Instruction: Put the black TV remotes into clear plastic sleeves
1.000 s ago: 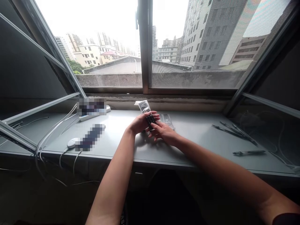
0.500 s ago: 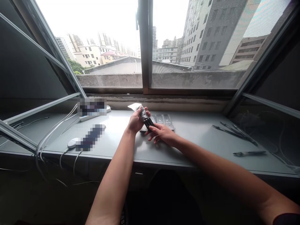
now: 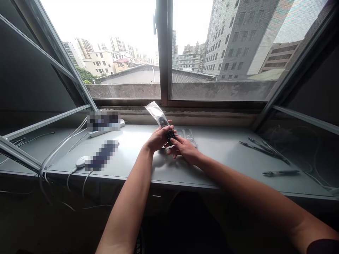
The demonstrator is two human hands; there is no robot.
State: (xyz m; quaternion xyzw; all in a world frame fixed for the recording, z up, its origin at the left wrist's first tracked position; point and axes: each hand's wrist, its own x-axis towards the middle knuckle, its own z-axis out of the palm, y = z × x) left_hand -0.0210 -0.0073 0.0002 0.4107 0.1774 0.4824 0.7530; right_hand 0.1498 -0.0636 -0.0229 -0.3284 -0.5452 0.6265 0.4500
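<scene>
A black remote control is held tilted above the desk, between my two hands. Clear plastic sleeve covers its far part and stretches loosely beyond it toward the window. My left hand is closed round the remote's middle, where the sleeve meets it. At the near end, my right hand pinches the remote between thumb and fingers. Behind my hands lie more wrapped remotes on the desk, partly hidden.
Several pens lie on the right of the desk, with one more pen nearer its edge. To the left are a blurred-out dark object, a white round charger, a power strip and looping white cables.
My left hand has slid down the remote toward my right hand. The plastic sleeve, bunched before, now extends longer past the remote's far end.
</scene>
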